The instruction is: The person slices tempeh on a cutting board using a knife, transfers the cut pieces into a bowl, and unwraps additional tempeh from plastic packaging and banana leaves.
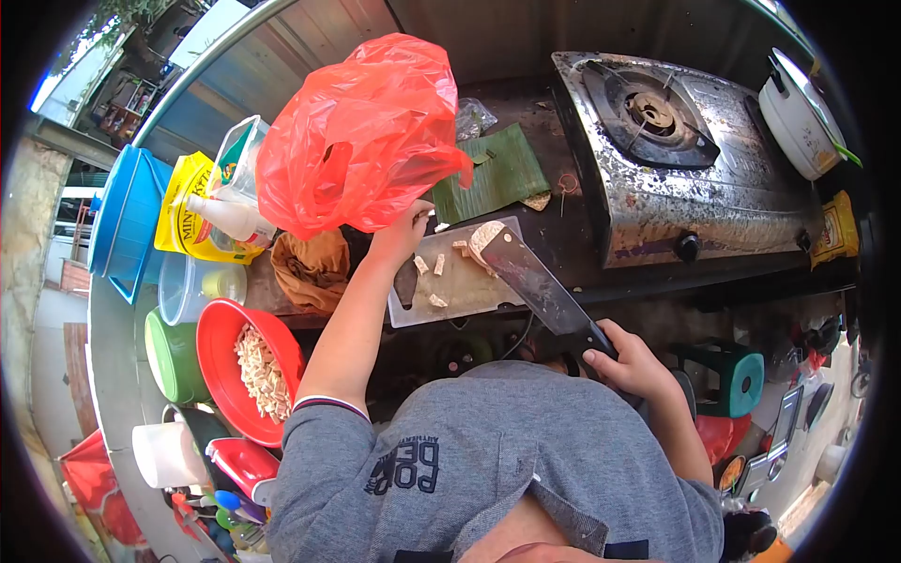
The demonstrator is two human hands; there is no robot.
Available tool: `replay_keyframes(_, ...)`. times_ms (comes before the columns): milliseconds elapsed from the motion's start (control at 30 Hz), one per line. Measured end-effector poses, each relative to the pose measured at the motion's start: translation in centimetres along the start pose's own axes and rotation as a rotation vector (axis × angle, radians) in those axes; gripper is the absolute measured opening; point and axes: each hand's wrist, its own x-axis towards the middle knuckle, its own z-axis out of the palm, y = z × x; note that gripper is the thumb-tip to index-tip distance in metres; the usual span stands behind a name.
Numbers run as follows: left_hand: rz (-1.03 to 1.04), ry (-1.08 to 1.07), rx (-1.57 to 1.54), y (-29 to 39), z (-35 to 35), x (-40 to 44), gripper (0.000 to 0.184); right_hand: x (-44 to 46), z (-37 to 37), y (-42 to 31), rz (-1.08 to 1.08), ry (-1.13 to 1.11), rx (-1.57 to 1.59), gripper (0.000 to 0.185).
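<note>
My left hand [409,231] is at the lower edge of a puffed-up red plastic bag [366,131]; its fingers are partly hidden but look closed on the bag. In my right hand [633,361] is the dark handle of a wide-bladed knife [540,281], the blade slanting up and left over a pale cutting board [450,310]. A round-ended pale piece, apparently tempeh [484,240], lies against the blade's tip. A few small cut strips [438,265] are scattered on the board. Beyond the board lies a folded green banana leaf [493,174].
A red basin [208,366] of cut pale pieces stands left of my arm. Brown cloth [310,270], a yellow bag [188,202] and a blue basin [129,220] line the left side. A gas stove [694,202] and a white pot [793,127] are at the right.
</note>
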Motion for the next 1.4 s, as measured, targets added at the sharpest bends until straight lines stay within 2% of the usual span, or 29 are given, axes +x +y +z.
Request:
replay_keyframes(33,0.015,-0.001,-0.100,1.0,-0.2,-0.1,0.018,0.3,-0.3,0.1,-0.010,0.007,0.005,0.039)
replay_keyframes(100,0.051,-0.033,-0.077,1.4,0.0,0.4,0.020,0.7,-1.0,-0.1,0.045,-0.012,-0.001,0.042)
replay_keyframes(167,0.065,-0.125,0.000,1.6,0.2,0.6,0.021,1.4,-1.5,0.3,-0.036,-0.007,-0.040,0.043)
replay_keyframes(367,0.026,-0.166,0.040,1.5,0.6,1.3,0.021,2.3,-2.3,0.1,-0.045,-0.036,-0.046,0.043)
replay_keyframes(467,-0.038,-0.124,-0.028,0.7,1.3,1.3,0.020,2.4,-2.6,-0.4,0.050,-0.073,0.012,0.042)
replay_keyframes(600,0.008,-0.046,-0.053,0.6,1.8,0.8,0.020,3.3,-2.4,0.4,-0.063,-0.085,-0.006,0.040)
replay_keyframes(767,-0.041,0.006,-0.109,1.0,1.9,0.5,0.021,3.6,-2.3,-0.2,-0.014,-0.083,0.062,0.036)
replay_keyframes(833,-0.188,0.023,-0.249,2.0,1.3,0.1,0.020,3.7,-2.2,-0.4,-0.008,-0.089,0.064,0.035)
replay_keyframes(867,-0.201,0.038,-0.245,2.0,1.4,-0.3,0.020,3.8,-2.1,-0.5,0.000,-0.090,0.071,0.035)
replay_keyframes(933,-0.176,0.223,-0.655,1.7,0.6,-1.8,0.018,4.0,-2.0,-0.2,-0.017,-0.108,0.073,0.034)
replay_keyframes(967,-0.178,0.256,-0.653,1.5,-0.4,-3.3,0.020,4.3,-1.9,-0.1,-0.024,-0.108,0.085,0.033)
replay_keyframes(1033,-0.229,0.317,-0.458,2.8,-4.3,-7.4,0.024,4.6,-1.8,-0.5,-0.060,-0.169,0.044,0.031)
replay_keyframes(1167,-0.405,0.666,-0.448,0.0,-10.8,-16.5,0.019,5.6,-0.9,-1.8,-0.091,-0.196,0.046,0.029)
replay_keyframes(1200,-0.449,0.712,-0.244,0.5,-13.2,-18.2,0.022,5.8,-0.7,-2.2,-0.087,-0.213,0.048,0.028)
replay_keyframes(1267,-0.530,0.823,-0.077,-1.8,-16.2,-21.5,0.023,6.0,-0.4,-2.7,-0.075,-0.220,0.044,0.028)
replay_keyframes(1300,-0.629,0.828,0.072,-3.3,-17.1,-23.0,0.033,6.2,-0.2,-3.0,-0.066,-0.237,0.015,0.028)
replay_keyframes(1333,-0.631,0.749,0.503,-4.0,-17.7,-24.1,0.043,6.1,-0.2,-3.2,-0.051,-0.242,-0.011,0.029)
replay_keyframes(1367,-0.667,0.771,0.626,-4.1,-17.7,-24.4,0.046,6.0,-0.1,-3.3,-0.032,-0.207,-0.016,0.029)
replay_keyframes(1400,-0.582,0.829,0.568,-2.9,-17.3,-23.5,0.044,5.9,0.1,-3.5,-0.017,-0.196,0.002,0.029)
